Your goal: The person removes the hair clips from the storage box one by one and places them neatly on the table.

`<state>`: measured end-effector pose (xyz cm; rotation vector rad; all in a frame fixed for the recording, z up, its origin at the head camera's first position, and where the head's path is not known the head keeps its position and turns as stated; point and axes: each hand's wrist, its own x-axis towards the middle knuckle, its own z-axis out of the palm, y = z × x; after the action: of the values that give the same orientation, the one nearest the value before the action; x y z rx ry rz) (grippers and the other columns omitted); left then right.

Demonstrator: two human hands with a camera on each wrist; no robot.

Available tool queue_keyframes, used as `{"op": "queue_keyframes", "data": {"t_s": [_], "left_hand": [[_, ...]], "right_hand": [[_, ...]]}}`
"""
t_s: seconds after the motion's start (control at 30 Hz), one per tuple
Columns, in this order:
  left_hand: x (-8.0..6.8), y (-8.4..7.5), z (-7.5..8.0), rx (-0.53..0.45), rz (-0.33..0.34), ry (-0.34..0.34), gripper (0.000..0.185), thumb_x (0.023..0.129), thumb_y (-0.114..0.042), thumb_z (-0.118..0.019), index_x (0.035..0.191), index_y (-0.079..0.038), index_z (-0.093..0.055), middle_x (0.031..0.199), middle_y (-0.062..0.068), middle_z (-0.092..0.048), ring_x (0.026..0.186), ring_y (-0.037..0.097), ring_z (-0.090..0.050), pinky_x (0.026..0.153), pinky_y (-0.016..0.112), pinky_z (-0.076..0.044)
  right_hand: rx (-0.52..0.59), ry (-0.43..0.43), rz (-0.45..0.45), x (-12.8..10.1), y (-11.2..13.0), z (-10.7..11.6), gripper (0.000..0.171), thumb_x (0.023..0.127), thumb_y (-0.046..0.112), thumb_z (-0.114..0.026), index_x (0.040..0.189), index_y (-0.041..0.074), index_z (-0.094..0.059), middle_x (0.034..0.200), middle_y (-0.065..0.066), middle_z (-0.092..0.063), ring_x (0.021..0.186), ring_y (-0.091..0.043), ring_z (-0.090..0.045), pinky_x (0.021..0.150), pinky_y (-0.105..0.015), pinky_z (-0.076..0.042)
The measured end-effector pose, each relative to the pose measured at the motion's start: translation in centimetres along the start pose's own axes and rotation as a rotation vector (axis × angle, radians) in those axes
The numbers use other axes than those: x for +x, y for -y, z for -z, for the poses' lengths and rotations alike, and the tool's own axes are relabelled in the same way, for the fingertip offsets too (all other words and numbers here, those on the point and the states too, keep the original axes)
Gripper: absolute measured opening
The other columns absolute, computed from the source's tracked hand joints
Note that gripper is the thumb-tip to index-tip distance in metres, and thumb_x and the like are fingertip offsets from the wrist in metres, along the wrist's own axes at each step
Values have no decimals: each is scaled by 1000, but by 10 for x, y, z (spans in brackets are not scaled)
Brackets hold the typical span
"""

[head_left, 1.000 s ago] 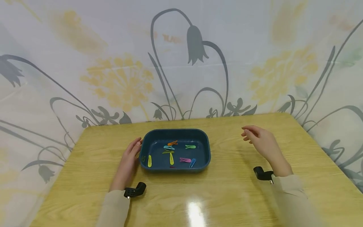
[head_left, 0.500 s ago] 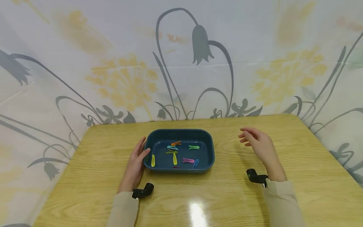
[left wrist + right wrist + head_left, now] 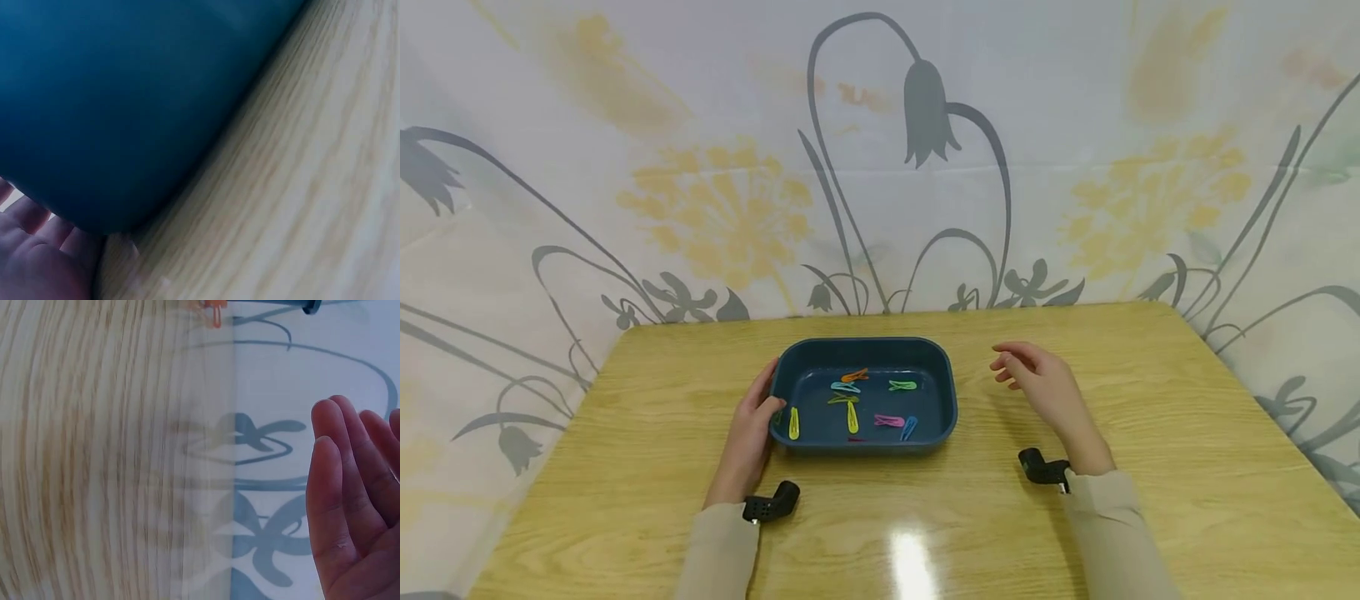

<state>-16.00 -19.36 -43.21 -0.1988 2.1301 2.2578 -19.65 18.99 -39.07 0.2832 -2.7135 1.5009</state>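
Surroundings: light wood-grain bench [image 3: 1150, 400] and printed backdrop.
One yellow-toned laminate bench top with rounded far corners and a bright glare patch near its front edge; one pale fabric curtain [image 3: 1075, 125] hanging behind and to both sides of it, printed with grey bellflower stems and faded yellow dandelion heads. The wrist views show the same wood grain [image 3: 325, 187] at close range and the curtain's grey-blue flower print [image 3: 262, 444] meeting the bench edge.
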Motion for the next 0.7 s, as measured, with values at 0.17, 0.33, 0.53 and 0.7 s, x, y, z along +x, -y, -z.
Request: {"op": "queue_keyframes", "data": {"t_s": [0.17, 0.33, 0.53, 0.7], "left_hand": [[0, -1, 0, 10, 6, -6, 60, 88, -5, -37, 143, -30, -31, 147, -10, -28, 131, 8, -29, 98, 25, -28], [1, -2, -1, 20, 1, -9, 62, 87, -4, -38, 143, -30, -31, 146, -9, -30, 129, 9, -31, 97, 26, -28], [0, -2, -1, 28, -3, -39, 61, 85, -4, -39, 141, -28, -34, 145, -4, -33, 127, 12, -34, 93, 25, -31], [-1, -2, -3, 52, -6, -55, 61, 85, -4, -39, 141, -26, -34, 145, -2, -34, 127, 14, -35, 92, 23, -31]], "right_hand": [[-5, 20, 8, 2, 2, -6, 41, 95, 32, -45, 126, 5, -53, 104, -13, -63, 87, -23, -62, 75, -32, -51], [-1, 29, 17, 5, 4, -11, 39, 95, 30, -46, 123, 4, -55, 101, -13, -64, 84, -28, -62, 73, -30, -52], [33, 43, 19, 6, 10, -20, 37, 95, 28, -47, 122, 6, -55, 101, -15, -64, 85, -31, -62, 72, -30, -52], [33, 51, 34, 6, 13, -30, 34, 95, 28, -48, 120, 7, -57, 99, -12, -65, 84, -29, -63, 72, -31, -52]]}}
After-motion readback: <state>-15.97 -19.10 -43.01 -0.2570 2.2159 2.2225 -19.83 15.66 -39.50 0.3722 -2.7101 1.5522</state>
